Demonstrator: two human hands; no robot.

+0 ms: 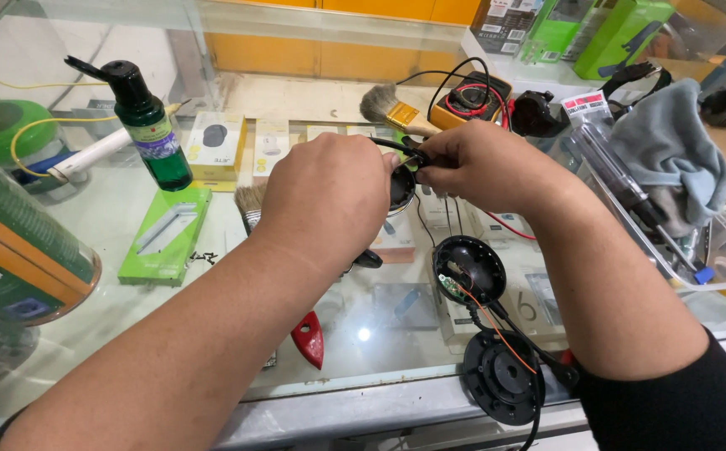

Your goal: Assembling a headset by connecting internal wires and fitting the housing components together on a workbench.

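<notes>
Left of both hands, a dark green plastic bottle with a black nozzle [147, 125] stands upright, out of the way. The left hand [327, 196] is closed around a round black headphone earcup [401, 188], steadying it while the right hand [482, 164] pinches its thin black band [398, 149]. Below the right hand, an opened black earcup shell with exposed wires [469, 270] rests on the glass countertop [112, 301].

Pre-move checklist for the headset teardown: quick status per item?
1. Both hands on the part: left hand and right hand grip the black earcup piece - ok.
2. Opened earcup shell rests on the glass counter, circuit board exposed - ok.
3. Orange wire intact between shell and round cover - cannot tell.
4. Round cover sits at the counter edge - not ok.
5. Green bottle upright, apart from the hands - ok.
</notes>
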